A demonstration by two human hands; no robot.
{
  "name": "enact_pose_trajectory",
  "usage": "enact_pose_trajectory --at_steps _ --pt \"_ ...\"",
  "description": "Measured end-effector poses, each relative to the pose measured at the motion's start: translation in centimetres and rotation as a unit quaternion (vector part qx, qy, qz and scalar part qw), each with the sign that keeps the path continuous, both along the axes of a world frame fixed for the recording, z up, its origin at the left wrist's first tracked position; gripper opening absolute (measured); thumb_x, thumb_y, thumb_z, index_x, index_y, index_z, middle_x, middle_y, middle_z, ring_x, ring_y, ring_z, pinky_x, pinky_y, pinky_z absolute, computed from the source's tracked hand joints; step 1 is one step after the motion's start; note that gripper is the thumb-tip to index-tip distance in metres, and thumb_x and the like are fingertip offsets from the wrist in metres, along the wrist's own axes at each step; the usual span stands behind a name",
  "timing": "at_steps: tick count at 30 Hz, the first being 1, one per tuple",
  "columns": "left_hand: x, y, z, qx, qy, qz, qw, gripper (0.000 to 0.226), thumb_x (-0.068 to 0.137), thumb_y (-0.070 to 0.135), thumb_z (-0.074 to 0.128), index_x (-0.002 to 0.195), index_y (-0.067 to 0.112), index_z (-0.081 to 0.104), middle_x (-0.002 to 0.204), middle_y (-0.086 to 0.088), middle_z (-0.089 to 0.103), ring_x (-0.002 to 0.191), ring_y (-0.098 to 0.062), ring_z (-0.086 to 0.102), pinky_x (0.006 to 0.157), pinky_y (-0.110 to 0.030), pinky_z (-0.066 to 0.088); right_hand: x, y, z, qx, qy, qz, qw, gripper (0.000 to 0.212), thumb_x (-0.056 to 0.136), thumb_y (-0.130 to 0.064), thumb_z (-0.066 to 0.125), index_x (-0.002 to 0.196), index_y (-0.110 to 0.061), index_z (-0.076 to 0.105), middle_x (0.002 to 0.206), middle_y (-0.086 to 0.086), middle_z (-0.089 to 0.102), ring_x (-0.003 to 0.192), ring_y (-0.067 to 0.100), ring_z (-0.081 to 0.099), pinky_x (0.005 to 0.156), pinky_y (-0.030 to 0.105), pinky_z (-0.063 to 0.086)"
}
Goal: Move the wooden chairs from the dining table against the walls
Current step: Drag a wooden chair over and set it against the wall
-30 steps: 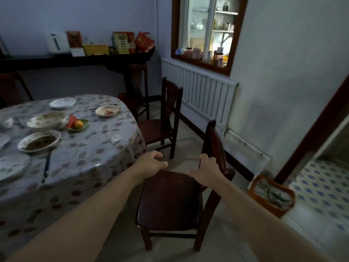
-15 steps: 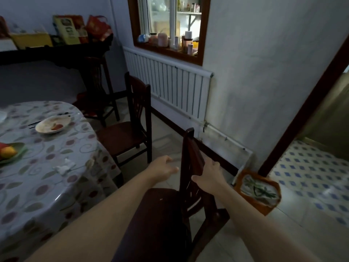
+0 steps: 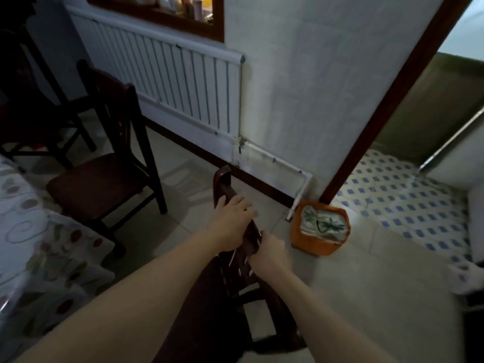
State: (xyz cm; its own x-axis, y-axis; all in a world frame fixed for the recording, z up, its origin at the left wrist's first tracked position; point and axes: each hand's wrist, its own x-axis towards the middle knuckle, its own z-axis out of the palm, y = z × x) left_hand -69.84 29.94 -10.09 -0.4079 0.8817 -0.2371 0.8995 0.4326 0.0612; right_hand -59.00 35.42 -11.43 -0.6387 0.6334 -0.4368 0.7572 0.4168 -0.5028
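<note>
A dark wooden chair point(image 3: 222, 305) stands right below me, its backrest top rail point(image 3: 222, 184) pointing toward the wall. My left hand point(image 3: 233, 216) is closed over the top rail from the left. My right hand point(image 3: 269, 251) grips the near end of the same rail from the right. A second wooden chair point(image 3: 104, 176) stands at the table's edge to the left, its back toward the radiator. A third chair point(image 3: 34, 121) sits in shadow at the far left. The dining table's patterned cloth point(image 3: 34, 244) fills the lower left.
A white radiator point(image 3: 167, 82) runs along the wall under a wood-framed window point(image 3: 183, 19). An orange bin point(image 3: 320, 229) with a printed liner stands by the pipe at the wall corner. A dark door frame point(image 3: 387, 100) opens onto a blue-patterned tiled floor at right.
My view has swung right and down toward the wall. My left hand has moved from above the seat onto the backrest rail; both hands now hold it.
</note>
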Motion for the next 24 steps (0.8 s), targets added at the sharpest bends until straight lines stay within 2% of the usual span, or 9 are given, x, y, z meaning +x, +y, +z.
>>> enact_pose_trajectory --at_steps 3,6,11,14,18,24 --pt "-1.2 1.2 -0.1 -0.027 0.063 -0.076 0.995 0.041 0.084 0.016 0.062 0.123 0.019 0.053 0.135 -0.003 0.048 0.136 -0.024 0.033 0.118 -0.051 0.017 -0.7 -0.3 -0.1 0.013 0.007 -0.032 0.999 0.014 0.089 -0.022 0.053 0.1 -0.015 0.057 0.099 0.007 0.066 0.091 0.027 0.065 0.065 0.031 0.046" --pt "-2.3 1.8 -0.4 -0.028 0.109 -0.14 0.984 0.03 0.084 0.02 0.063 0.113 0.019 0.057 0.121 -0.002 0.06 0.124 -0.025 0.048 0.114 -0.048 0.023 -1.3 -0.5 0.0 0.034 -0.001 -0.033 0.999 0.016 0.089 -0.021 0.053 0.101 -0.013 0.058 0.103 0.009 0.065 0.098 0.03 0.063 0.067 0.032 0.044" --pt "-4.9 1.1 -0.3 -0.023 0.111 -0.21 0.971 0.023 0.088 0.017 0.059 0.112 0.017 0.056 0.118 -0.004 0.061 0.112 -0.025 0.056 0.098 -0.037 0.038 -3.6 -2.2 0.9 0.096 -0.011 -0.009 0.995 0.022 0.093 -0.025 0.052 0.111 -0.013 0.052 0.113 0.01 0.062 0.107 0.031 0.058 0.071 0.032 0.038" --pt "-7.5 -0.4 0.6 -0.016 0.091 -0.223 0.97 0.024 0.088 0.015 0.06 0.111 0.017 0.057 0.113 -0.004 0.061 0.109 -0.024 0.057 0.089 -0.036 0.044 -5.5 -3.4 2.0 0.12 -0.017 0.017 0.992 0.027 0.091 -0.019 0.054 0.116 -0.012 0.05 0.115 0.01 0.061 0.11 0.031 0.057 0.075 0.034 0.04" --pt "-11.6 -2.2 2.4 -0.056 0.076 -0.2 0.975 0.024 0.082 0.012 0.065 0.106 0.014 0.06 0.109 -0.006 0.063 0.105 -0.027 0.059 0.074 -0.037 0.046 -8.4 -4.8 3.1 0.128 0.005 0.065 0.99 0.027 0.089 -0.017 0.056 0.114 -0.01 0.048 0.117 0.01 0.061 0.11 0.03 0.057 0.08 0.036 0.043" --pt "-14.9 -3.8 4.6 -0.071 0.084 -0.165 0.98 0.024 0.08 0.013 0.067 0.103 0.014 0.061 0.108 -0.007 0.065 0.102 -0.028 0.061 0.081 -0.041 0.051 -11.8 -5.5 4.8 0.143 0.028 0.107 0.984 0.029 0.087 -0.017 0.06 0.113 -0.01 0.05 0.114 0.009 0.063 0.103 0.027 0.061 0.08 0.035 0.048"
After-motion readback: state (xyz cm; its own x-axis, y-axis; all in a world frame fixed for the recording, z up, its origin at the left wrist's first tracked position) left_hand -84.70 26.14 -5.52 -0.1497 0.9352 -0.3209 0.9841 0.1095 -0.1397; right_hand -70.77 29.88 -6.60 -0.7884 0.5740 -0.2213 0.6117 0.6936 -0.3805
